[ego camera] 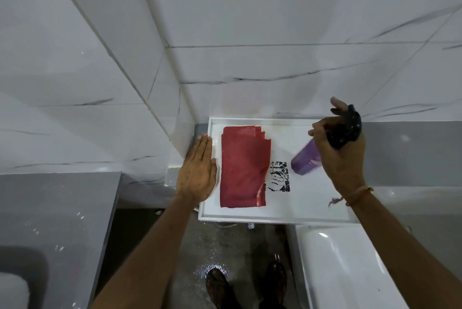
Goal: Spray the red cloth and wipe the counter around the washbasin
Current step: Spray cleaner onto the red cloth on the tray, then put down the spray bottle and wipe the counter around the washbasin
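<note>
A folded red cloth (243, 167) lies flat in the left half of a white tray (312, 198). My left hand (197, 171) rests flat and open on the tray's left rim, just beside the cloth. My right hand (340, 151) grips a purple spray bottle (306, 159) by its black trigger head, tilted with its base pointing down-left over the tray's right half, above and to the right of the cloth. A grey counter (57, 218) with the dark edge of a washbasin (22, 268) lies at the lower left.
A black printed marker (279, 176) sits on the tray beside the cloth. White marbled wall tiles rise behind. A white toilet (350, 266) stands at lower right. My feet in sandals (220, 286) stand on the wet grey floor.
</note>
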Tool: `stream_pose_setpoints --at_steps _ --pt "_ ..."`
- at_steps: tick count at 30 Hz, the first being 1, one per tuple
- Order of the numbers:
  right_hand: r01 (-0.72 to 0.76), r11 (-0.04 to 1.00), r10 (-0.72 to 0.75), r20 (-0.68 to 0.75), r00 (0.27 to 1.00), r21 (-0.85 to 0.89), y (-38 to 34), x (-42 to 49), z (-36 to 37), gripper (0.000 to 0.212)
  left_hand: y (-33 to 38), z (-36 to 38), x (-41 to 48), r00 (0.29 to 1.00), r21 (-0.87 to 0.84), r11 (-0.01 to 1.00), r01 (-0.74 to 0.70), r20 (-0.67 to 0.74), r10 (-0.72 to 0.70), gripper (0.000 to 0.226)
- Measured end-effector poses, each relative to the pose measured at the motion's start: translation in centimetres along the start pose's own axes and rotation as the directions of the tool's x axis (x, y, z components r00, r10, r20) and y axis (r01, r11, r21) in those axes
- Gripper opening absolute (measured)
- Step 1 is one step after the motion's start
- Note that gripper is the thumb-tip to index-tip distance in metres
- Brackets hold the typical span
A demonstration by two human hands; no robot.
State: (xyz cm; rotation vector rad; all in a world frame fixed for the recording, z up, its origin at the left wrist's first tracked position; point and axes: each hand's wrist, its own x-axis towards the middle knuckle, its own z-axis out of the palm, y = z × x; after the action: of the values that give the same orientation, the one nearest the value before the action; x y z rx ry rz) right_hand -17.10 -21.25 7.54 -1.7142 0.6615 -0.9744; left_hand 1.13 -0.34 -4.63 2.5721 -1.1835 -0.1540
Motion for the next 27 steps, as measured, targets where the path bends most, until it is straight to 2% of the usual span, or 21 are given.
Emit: stream_pose_setpoints --at_steps 4,7,12,15,18,24,27 --pt "-0.025 0.999 0.029 -0.082 0.996 0.048 1.6 1.4 -0.6 0.039 0.0 0.0 0.1 1.000 -0.009 1.000 -0.014 -0.016 0.014 0.060" --pt "-0.033 0.999 0.034 -0.048 0.998 0.014 1.9 2.2 -0.6 0.036 0.1 -0.1 0.0 1.000 -0.027 1.000 -0.011 -0.003 0.010 0.061" --pt "-0.042 0.997 0.047 0.075 0.996 -0.065 1.6 1.8 0.1 0.047 0.2 -0.2 0.1 1.000 -0.023 1.000 -0.010 -0.001 0.010 0.062" --pt "-0.018 0.988 0.025 0.043 0.999 -0.153 1.8 1.0 0.5 0.053 0.2 -0.2 0.1 1.000 -0.010 1.000 -0.011 -0.004 0.011 0.061" --pt "-0.060 0.988 0.060 -0.010 0.998 -0.141 2.1 0.7 0.5 0.059 0.2 -0.1 0.1 1.000 0.010 1.000 -0.014 0.005 0.014 0.062" --pt "-0.097 0.976 0.112 0.069 0.991 -0.197 2.9 0.1 0.0 0.059 0.8 -0.7 0.0 0.999 0.090 0.995 -0.041 0.007 0.041 0.061" --pt "-0.107 0.964 0.124 0.058 0.991 -0.242 3.0 -0.6 -0.3 0.072 2.0 -1.8 -0.1 0.997 0.153 0.985 -0.080 0.006 0.080 0.055"
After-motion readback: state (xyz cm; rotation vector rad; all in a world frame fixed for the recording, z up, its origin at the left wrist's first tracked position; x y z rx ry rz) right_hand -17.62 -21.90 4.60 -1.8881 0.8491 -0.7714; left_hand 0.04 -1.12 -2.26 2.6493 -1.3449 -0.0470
